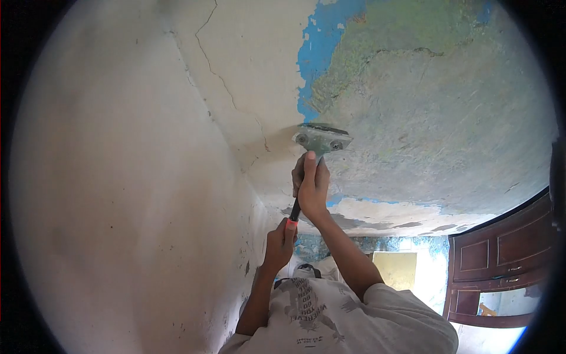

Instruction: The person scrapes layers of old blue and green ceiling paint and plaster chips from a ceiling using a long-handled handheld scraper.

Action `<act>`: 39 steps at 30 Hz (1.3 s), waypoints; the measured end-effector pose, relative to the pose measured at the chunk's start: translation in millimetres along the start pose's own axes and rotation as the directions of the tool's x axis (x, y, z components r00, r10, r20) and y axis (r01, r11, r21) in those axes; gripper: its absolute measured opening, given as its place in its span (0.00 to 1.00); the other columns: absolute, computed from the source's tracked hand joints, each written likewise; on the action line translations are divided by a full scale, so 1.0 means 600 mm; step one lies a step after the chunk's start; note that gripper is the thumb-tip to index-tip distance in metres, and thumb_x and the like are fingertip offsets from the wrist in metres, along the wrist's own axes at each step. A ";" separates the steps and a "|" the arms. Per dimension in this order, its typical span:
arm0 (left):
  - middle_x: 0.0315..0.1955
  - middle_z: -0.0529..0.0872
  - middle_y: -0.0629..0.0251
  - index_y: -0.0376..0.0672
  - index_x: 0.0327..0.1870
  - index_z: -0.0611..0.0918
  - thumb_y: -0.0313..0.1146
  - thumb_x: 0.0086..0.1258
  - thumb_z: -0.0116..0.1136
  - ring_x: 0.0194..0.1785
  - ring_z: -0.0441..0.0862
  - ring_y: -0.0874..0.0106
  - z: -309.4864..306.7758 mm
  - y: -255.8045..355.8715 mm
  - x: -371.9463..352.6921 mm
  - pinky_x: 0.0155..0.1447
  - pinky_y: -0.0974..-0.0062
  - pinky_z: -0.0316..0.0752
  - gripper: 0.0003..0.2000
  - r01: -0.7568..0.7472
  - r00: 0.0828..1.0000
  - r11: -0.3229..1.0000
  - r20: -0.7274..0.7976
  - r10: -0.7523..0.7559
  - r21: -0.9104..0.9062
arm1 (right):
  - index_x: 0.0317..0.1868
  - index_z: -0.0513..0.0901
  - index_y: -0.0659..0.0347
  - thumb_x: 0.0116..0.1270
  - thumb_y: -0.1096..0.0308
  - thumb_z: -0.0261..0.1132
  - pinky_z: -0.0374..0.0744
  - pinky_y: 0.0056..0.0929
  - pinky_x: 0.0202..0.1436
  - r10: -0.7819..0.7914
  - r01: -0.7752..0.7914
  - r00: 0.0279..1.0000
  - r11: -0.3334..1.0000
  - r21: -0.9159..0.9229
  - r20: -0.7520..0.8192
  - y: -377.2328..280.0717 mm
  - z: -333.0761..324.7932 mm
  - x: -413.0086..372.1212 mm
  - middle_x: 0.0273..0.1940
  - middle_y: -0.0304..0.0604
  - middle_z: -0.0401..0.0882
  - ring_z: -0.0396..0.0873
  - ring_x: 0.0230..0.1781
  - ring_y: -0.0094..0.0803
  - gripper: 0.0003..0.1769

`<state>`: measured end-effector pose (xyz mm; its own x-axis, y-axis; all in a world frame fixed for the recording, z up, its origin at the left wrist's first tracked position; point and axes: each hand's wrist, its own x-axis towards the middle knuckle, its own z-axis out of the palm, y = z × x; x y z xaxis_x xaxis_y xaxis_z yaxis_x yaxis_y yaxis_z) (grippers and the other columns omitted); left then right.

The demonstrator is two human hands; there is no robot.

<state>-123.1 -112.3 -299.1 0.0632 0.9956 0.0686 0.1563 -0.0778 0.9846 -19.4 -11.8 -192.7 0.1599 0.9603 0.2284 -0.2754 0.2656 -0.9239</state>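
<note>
A wide paint scraper [323, 139] has a metal head with two screws and a long black handle with a red part. Its blade meets the wall [407, 124] near the lower end of a blue strip [318, 53], between cream paint [259, 65] and bare grey-green plaster. High on the handle, just below the head, my right hand [312, 184] is closed around it. My left hand [279, 246] grips lower down, by the red part. Both arms reach up from my white printed shirt.
A pale wall [118, 194] meets the scraped one in a corner on the left. Thin cracks run through the cream paint. At lower right stand a brown wooden cabinet [501, 248] and a yellowish panel [396, 270].
</note>
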 end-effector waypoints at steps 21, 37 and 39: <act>0.14 0.73 0.58 0.37 0.41 0.79 0.41 0.82 0.50 0.15 0.73 0.64 -0.007 -0.006 -0.039 0.24 0.65 0.64 0.15 -0.019 0.992 0.970 -0.113 0.048 0.241 | 0.26 0.61 0.55 0.83 0.47 0.47 0.58 0.21 0.09 0.075 -0.075 0.997 0.997 0.016 -0.013 0.031 0.005 -0.005 0.15 0.30 0.57 0.58 0.09 0.16 0.28; 0.14 0.74 0.54 0.37 0.38 0.79 0.39 0.81 0.52 0.16 0.76 0.56 -0.011 0.036 -0.021 0.23 0.63 0.65 0.14 -0.080 0.981 0.943 -0.141 0.131 0.322 | 0.25 0.61 0.55 0.83 0.45 0.48 0.59 0.22 0.09 -0.024 0.024 0.998 1.000 0.000 -0.065 -0.009 0.022 0.015 0.14 0.30 0.57 0.59 0.09 0.16 0.29; 0.14 0.74 0.54 0.36 0.39 0.79 0.39 0.81 0.52 0.16 0.76 0.57 -0.012 0.035 -0.026 0.23 0.63 0.66 0.14 -0.064 0.985 0.948 -0.134 0.110 0.311 | 0.25 0.61 0.55 0.83 0.45 0.48 0.59 0.23 0.08 0.005 -0.007 0.997 1.000 -0.030 -0.072 0.005 0.013 0.004 0.14 0.30 0.57 0.59 0.08 0.16 0.29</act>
<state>-128.0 -129.4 -278.4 -0.0528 0.9789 0.1976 0.4505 -0.1533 0.8795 -27.3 -8.0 -192.7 0.2266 0.9530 0.2014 -0.2477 0.2563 -0.9343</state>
